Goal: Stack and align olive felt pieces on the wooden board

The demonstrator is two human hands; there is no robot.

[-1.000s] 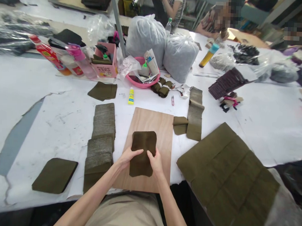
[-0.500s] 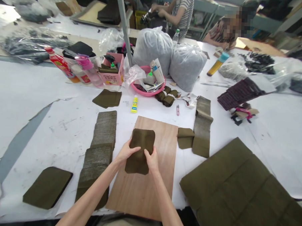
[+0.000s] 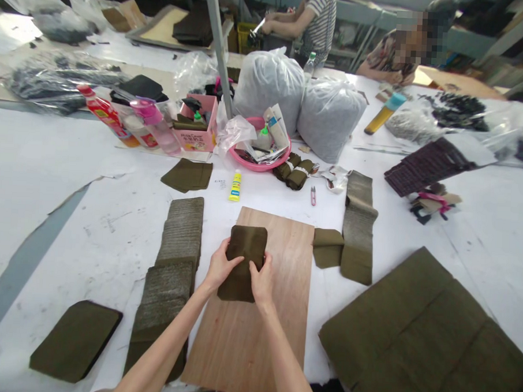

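Note:
Between my two hands is an olive-green fabric piece [image 3: 247, 241] with rounded corners, over a wooden board [image 3: 282, 312]. My left hand [image 3: 222, 266] grips its left edge, thumb lying on top. My right hand [image 3: 262, 276] grips the right edge the same way, so both thumbs point inward across the middle. The fingers beneath are hidden. To the left lies a row of overlapping olive fabric pieces [image 3: 171, 273]. A folded olive piece [image 3: 327, 248] touches the board's right side, beside a long olive strip [image 3: 359, 223].
A stack of cut pieces [image 3: 77, 341] lies front left, a large olive fabric sheet [image 3: 424, 336] front right. Beyond the board are a yellow tube [image 3: 235, 187], pink snips [image 3: 313, 196], a pink basket [image 3: 263, 166] and stuffed bags [image 3: 332, 115]. A metal post [image 3: 218, 41] rises behind; two people work farther back.
The view has shifted slightly, so the table things sit a little lower. My hands keep the fabric piece in nearly the same hold over the board.

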